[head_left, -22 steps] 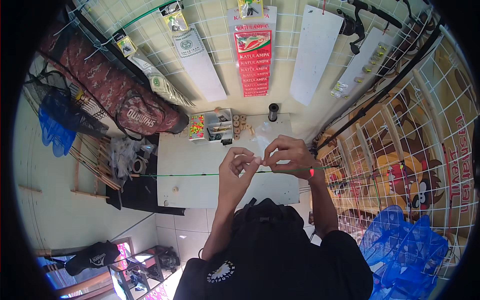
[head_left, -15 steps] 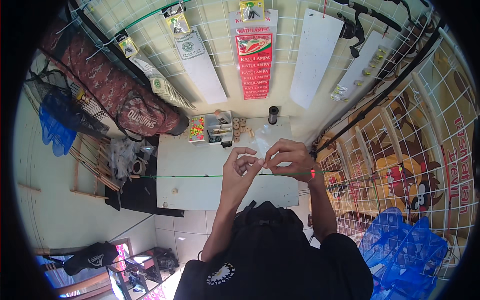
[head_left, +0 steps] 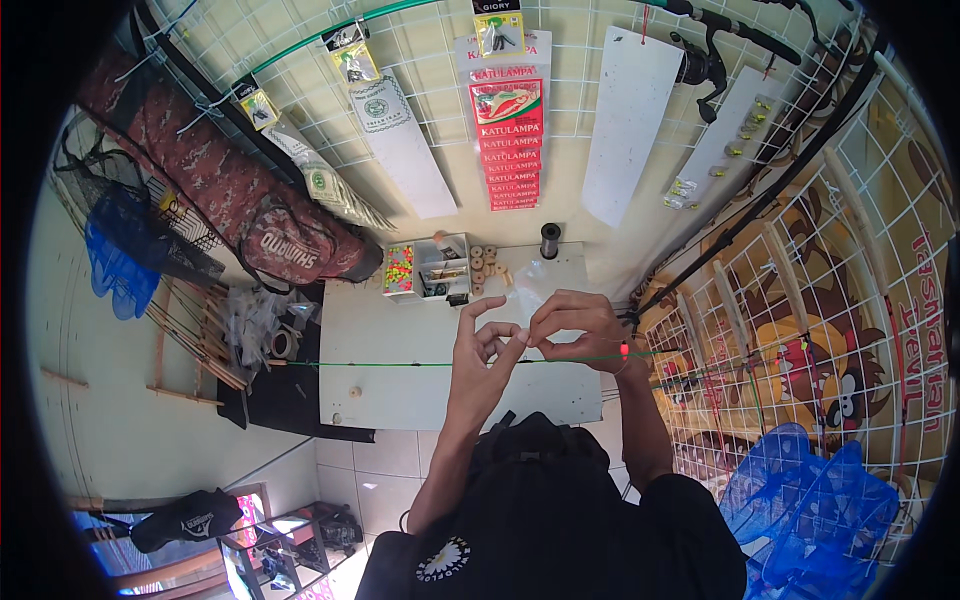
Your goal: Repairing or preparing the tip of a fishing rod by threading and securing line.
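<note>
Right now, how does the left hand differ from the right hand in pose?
The left hand stands more upright, index finger raised and curled, while the right hand lies flatter, fingers curved down toward the table. The left hand comes up from below; the right hand reaches in from the right side. Both meet fingertip to fingertip above the thin green rod, pinching something too small to tell.

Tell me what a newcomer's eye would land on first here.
First the two hands, left hand and right hand, fingertips pinched together mid-frame above the white table, on a thin green rod lying across it. Then the red packet strip on the wall grid above, and blue netting lower right.
</note>
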Action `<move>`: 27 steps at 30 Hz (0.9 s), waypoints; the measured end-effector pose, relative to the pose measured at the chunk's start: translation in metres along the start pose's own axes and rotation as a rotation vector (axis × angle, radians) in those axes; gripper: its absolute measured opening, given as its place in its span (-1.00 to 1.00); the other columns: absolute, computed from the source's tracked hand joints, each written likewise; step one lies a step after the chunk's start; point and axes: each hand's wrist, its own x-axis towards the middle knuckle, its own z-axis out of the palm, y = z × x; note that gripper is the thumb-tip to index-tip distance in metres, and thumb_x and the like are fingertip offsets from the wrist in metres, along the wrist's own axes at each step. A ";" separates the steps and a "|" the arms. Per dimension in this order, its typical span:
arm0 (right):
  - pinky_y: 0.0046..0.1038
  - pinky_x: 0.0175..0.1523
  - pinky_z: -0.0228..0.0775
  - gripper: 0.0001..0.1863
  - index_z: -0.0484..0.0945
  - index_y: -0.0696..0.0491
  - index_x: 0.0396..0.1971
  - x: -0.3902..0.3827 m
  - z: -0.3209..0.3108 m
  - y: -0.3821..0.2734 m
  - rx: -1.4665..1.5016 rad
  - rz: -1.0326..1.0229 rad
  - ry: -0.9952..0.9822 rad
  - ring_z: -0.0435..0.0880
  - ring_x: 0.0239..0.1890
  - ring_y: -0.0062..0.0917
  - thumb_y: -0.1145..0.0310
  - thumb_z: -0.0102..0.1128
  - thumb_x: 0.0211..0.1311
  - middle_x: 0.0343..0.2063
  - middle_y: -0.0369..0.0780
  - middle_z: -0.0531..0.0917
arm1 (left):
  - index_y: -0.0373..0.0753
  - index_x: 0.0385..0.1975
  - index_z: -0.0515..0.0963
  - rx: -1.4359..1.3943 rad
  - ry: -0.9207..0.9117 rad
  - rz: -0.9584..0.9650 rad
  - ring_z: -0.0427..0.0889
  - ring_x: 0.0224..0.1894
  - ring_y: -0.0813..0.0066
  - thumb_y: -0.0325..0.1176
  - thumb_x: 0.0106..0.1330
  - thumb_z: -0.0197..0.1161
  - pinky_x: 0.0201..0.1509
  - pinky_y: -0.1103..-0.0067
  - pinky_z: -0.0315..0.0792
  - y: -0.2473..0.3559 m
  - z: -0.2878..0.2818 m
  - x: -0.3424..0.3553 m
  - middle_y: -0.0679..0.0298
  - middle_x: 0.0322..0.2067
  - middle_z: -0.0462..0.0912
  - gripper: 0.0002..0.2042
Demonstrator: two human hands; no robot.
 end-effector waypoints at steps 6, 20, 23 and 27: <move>-0.46 -0.32 0.43 -0.80 0.60 0.06 -0.45 0.001 0.000 0.002 0.011 -0.051 0.048 0.60 -0.43 -0.47 0.57 0.37 -0.16 -0.49 -0.32 0.63 | -0.25 0.15 0.22 0.015 0.009 -0.021 0.43 -0.40 0.77 -0.48 0.27 0.27 -0.29 0.77 0.29 0.002 -0.001 -0.001 0.31 -0.35 0.58 -0.51; -0.51 -0.39 0.35 -0.83 0.57 0.07 -0.50 0.000 -0.005 -0.001 0.052 0.120 0.027 0.55 -0.47 -0.55 0.51 0.41 -0.11 -0.51 -0.35 0.61 | -0.25 0.14 0.22 0.041 -0.024 0.013 0.40 -0.43 0.77 -0.48 0.28 0.25 -0.32 0.79 0.26 0.002 0.003 0.004 0.30 -0.38 0.59 -0.53; -0.58 -0.50 0.23 -0.84 0.58 0.06 -0.49 -0.006 0.000 0.009 0.172 0.155 0.093 0.44 -0.57 -0.66 0.49 0.43 -0.08 -0.52 -0.37 0.62 | -0.24 0.15 0.22 0.134 -0.030 0.108 0.43 -0.38 0.71 -0.48 0.32 0.20 -0.24 0.73 0.29 -0.003 0.004 0.005 0.32 -0.38 0.58 -0.56; -0.64 -0.57 0.07 -0.84 0.58 0.05 -0.49 -0.005 -0.003 0.011 0.188 0.218 0.114 0.27 -0.65 -0.76 0.49 0.44 -0.05 -0.53 -0.40 0.64 | -0.23 0.15 0.25 0.168 -0.040 0.143 0.47 -0.31 0.65 -0.46 0.36 0.16 -0.09 0.64 0.32 0.001 0.000 0.005 0.34 -0.40 0.56 -0.60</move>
